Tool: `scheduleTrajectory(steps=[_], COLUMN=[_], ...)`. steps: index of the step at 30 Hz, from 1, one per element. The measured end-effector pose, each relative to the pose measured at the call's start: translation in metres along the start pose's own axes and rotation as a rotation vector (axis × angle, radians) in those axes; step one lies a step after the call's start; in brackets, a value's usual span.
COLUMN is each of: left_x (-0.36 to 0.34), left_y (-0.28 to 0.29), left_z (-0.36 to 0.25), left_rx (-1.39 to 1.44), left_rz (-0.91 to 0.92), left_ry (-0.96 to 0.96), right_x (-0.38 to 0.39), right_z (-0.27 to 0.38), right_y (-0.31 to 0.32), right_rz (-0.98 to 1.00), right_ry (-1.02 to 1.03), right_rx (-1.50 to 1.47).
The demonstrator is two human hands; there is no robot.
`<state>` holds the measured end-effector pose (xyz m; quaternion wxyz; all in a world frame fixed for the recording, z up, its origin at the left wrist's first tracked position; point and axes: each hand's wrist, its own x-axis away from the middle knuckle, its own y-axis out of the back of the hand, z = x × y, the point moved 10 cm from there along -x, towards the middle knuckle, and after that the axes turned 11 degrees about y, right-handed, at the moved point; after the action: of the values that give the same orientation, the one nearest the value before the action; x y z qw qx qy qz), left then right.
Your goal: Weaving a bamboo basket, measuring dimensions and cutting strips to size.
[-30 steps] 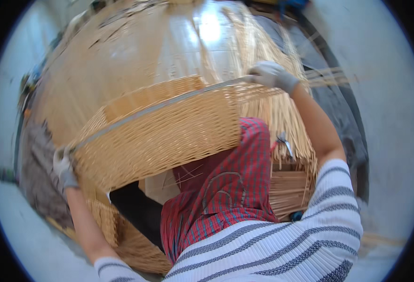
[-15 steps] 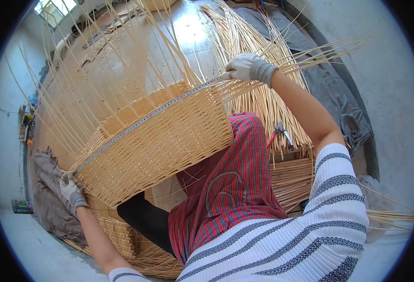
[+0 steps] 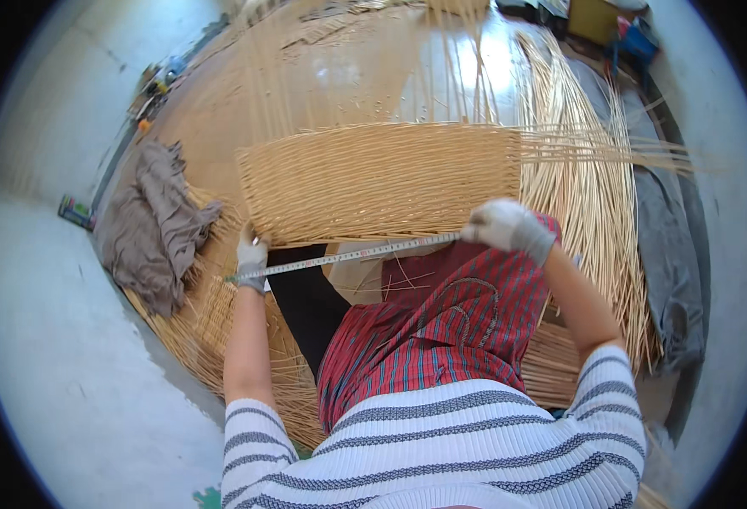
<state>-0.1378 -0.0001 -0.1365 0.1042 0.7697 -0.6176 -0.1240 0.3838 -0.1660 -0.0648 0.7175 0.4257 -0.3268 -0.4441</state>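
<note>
Now tape measure (image 3: pixel 348 254) spans left-right.

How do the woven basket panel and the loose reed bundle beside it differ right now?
The basket is tightly woven into a flat ribbed wall; the reeds lie loose and unwoven. The basket sits straight ahead against the tape stretched between the left hand and right hand; the reeds fan out to its right, untouched. Both are the same pale straw colour.
</note>
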Motion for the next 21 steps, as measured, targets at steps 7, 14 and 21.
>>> scheduleTrajectory(steps=[7, 14, 21], left_x=[0.040, 0.185, 0.193], left_y=[-0.009, -0.115, -0.182], left_z=[-0.049, -0.103, -0.024], left_rx=[-0.104, 0.075, 0.767], left_rz=[0.061, 0.213, 0.435], left_ry=[0.036, -0.192, 0.329], right_x=[-0.014, -0.051, -0.097], right_z=[0.054, 0.099, 0.141], right_y=[-0.073, -0.156, -0.154], right_rz=[0.081, 0.031, 0.108], right_ry=[0.034, 0.046, 0.144], right_rx=[-0.518, -0.943, -0.633])
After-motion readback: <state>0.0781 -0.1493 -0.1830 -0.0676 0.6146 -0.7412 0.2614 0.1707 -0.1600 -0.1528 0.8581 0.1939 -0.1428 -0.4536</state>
